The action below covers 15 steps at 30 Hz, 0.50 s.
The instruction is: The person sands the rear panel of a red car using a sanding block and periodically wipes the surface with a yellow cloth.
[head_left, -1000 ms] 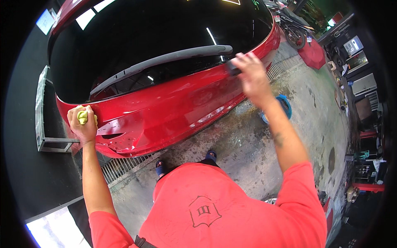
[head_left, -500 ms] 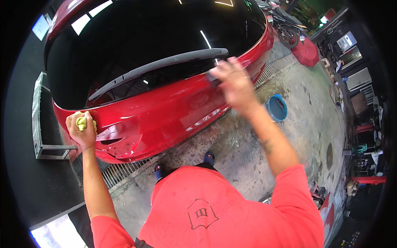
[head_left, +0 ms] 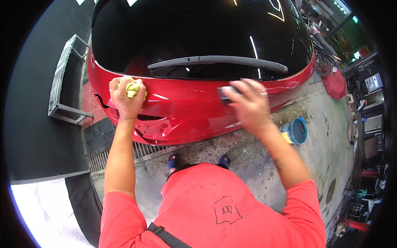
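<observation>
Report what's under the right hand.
A dark block juts out left from under the right hand, over the red car panel. The hand covers the block's rest and the panel beneath; blur hides whether they touch.

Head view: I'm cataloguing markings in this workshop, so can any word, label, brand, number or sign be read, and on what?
No word or number reads clearly.
Coral-red short-sleeved shirt: dark outlined crest, no legible word.
Round blue bucket: yellow label, too small to read.
Glossy red car rear: no lettering I can make out.
</observation>
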Each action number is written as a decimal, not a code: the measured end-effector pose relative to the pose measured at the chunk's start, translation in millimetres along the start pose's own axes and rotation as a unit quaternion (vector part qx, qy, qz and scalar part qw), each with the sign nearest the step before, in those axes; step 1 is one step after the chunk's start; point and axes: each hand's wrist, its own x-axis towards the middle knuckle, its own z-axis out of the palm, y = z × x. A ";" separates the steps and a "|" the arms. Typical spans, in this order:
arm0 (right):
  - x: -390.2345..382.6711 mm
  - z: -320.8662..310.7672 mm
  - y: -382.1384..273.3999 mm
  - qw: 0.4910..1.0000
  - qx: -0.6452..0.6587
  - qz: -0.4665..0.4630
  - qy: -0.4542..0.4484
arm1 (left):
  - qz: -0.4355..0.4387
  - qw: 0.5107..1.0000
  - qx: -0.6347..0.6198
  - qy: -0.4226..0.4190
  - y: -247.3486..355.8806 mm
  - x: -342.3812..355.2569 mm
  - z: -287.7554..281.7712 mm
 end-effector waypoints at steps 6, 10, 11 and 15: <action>72.1 57.9 -87.0 0.998 0.018 -0.057 0.008 | 0.025 0.999 -0.044 -0.019 -29.1 -1.0 -3.0; 11.4 0.7 -9.4 0.999 0.001 -0.002 -0.032 | -0.046 0.999 0.000 0.028 -100.4 10.3 -22.3; 9.1 -9.1 -12.9 0.999 0.032 0.028 -0.027 | -0.041 0.999 -0.006 0.023 -103.9 14.7 -19.3; 67.5 52.9 -88.3 1.000 0.003 -0.029 -0.008 | -0.042 0.999 0.003 0.035 -102.5 13.5 -16.9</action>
